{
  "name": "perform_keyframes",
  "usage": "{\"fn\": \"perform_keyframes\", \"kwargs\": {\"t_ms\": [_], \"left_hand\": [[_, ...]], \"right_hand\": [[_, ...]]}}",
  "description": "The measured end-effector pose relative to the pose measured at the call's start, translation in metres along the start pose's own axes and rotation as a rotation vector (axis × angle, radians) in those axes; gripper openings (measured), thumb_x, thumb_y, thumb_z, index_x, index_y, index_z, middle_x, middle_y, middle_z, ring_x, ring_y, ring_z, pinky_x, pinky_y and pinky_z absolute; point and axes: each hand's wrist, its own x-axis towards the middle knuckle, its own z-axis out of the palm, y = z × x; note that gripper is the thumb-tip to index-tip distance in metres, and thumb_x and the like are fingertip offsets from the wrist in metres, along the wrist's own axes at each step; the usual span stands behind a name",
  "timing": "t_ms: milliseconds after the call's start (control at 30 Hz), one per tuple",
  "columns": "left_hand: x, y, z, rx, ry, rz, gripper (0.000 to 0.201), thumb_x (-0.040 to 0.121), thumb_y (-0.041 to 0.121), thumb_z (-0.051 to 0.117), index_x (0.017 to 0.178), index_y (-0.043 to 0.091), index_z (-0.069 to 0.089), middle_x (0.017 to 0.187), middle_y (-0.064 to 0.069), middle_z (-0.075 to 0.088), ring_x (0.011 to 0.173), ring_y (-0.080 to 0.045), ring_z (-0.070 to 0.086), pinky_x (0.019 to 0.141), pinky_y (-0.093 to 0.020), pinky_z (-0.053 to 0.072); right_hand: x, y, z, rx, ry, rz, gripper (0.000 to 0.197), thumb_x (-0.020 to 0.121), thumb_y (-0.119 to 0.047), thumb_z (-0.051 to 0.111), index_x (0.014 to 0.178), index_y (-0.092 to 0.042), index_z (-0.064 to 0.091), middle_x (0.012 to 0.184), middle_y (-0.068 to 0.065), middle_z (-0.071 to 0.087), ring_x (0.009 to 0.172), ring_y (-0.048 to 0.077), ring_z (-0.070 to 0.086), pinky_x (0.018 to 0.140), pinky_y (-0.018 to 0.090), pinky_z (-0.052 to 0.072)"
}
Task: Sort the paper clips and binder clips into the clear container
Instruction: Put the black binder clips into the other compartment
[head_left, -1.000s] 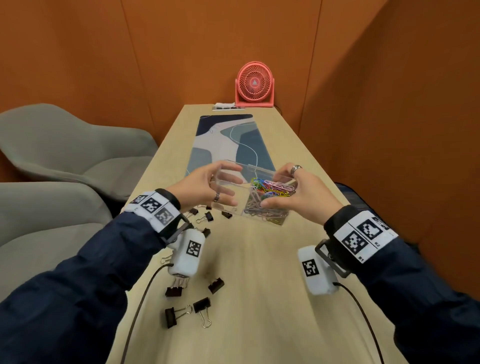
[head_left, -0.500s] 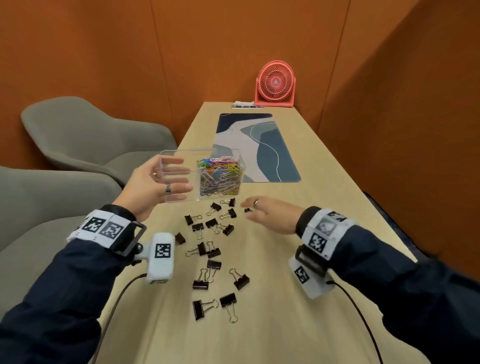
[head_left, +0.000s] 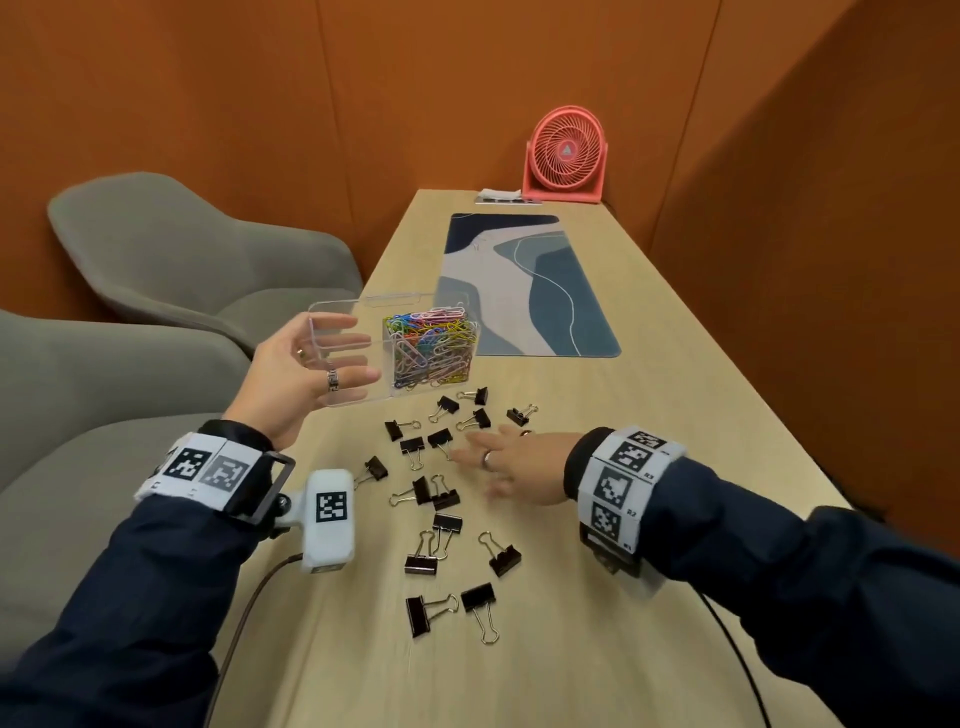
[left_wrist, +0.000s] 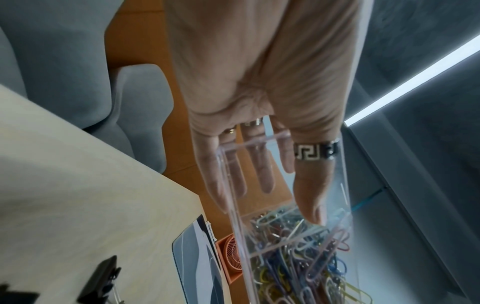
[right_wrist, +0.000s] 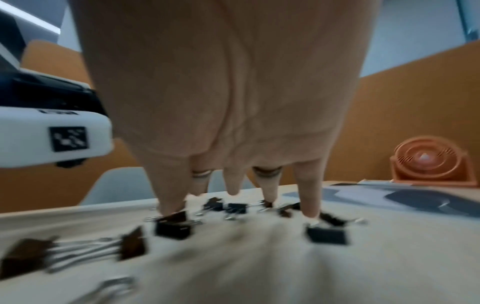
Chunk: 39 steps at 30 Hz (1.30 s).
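My left hand (head_left: 363, 356) holds the clear container (head_left: 400, 300) in the air over the table's left edge, thumb on its near wall and fingers behind its far wall. Its right compartment is packed with coloured paper clips (head_left: 434, 345); the left compartment is empty. The left wrist view shows the left hand (left_wrist: 280, 197) on the container (left_wrist: 337, 185) with the paper clips (left_wrist: 298, 257) below. Several black binder clips (head_left: 441, 499) lie scattered on the table. My right hand (head_left: 478, 462) hovers palm down with spread fingers just above them, holding nothing; its fingertips (right_wrist: 310, 211) are close to the binder clips (right_wrist: 172, 226).
A blue patterned desk mat (head_left: 524, 291) lies further back, with a coral fan (head_left: 566, 156) at the far end. Two grey chairs (head_left: 182, 249) stand left of the table. An orange wall runs close along the right side.
A second ago both hands held the container. The right hand let go and dropped to the binder clips; the left hand carried the container to the left.
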Motion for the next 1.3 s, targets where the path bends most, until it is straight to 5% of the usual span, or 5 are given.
{"fn": "perform_keyframes", "kwargs": {"t_ms": [133,400,767,1000,1300], "left_hand": [[-0.001,-0.005,0.002,0.016,0.013,-0.010,0.060,0.049,0.011,0.082,0.104,0.022,0.061,0.110,-0.008,0.068,0.100,-0.028,0.067,0.077,-0.044,0.056],[0.002,-0.014,-0.006,-0.043,0.083,-0.015,0.059,0.048,0.009,0.079,0.103,0.023,0.061,0.109,-0.009,0.068,0.104,-0.029,0.065,0.079,-0.045,0.058],[0.007,-0.016,-0.012,-0.060,0.139,0.017,0.057,0.048,0.009,0.078,0.101,0.023,0.062,0.112,-0.011,0.067,0.107,-0.032,0.063,0.080,-0.045,0.057],[0.016,-0.025,-0.010,-0.087,0.159,0.034,0.056,0.050,0.008,0.077,0.101,0.025,0.061,0.107,-0.005,0.068,0.102,-0.025,0.065,0.074,-0.039,0.059],[0.018,-0.027,-0.012,-0.046,0.178,0.023,0.055,0.052,0.007,0.079,0.101,0.025,0.061,0.109,-0.007,0.068,0.103,-0.027,0.065,0.079,-0.044,0.056]], "right_hand": [[0.010,-0.027,0.009,-0.058,-0.098,-0.111,0.058,0.100,-0.036,0.032,0.148,-0.036,-0.001,0.157,-0.005,-0.014,0.145,0.030,-0.010,0.114,0.057,0.014],[-0.008,-0.002,0.002,-0.007,0.002,-0.034,0.055,0.099,-0.037,0.034,0.149,-0.020,0.017,0.158,-0.005,0.004,0.143,0.022,0.016,0.116,0.040,0.021],[0.053,-0.058,-0.017,-0.154,-0.040,-0.197,0.055,0.102,-0.029,0.027,0.150,-0.015,0.002,0.158,-0.002,-0.005,0.145,0.032,-0.001,0.115,0.043,0.012],[0.046,-0.023,-0.021,0.011,0.065,-0.114,0.043,0.101,-0.023,0.031,0.142,-0.011,0.036,0.147,0.008,0.036,0.134,0.025,0.035,0.112,0.038,0.028],[0.081,-0.028,-0.033,-0.040,0.072,-0.089,0.051,0.102,-0.023,0.028,0.149,-0.015,0.010,0.159,-0.002,0.003,0.143,0.027,0.016,0.116,0.039,0.018]]}}
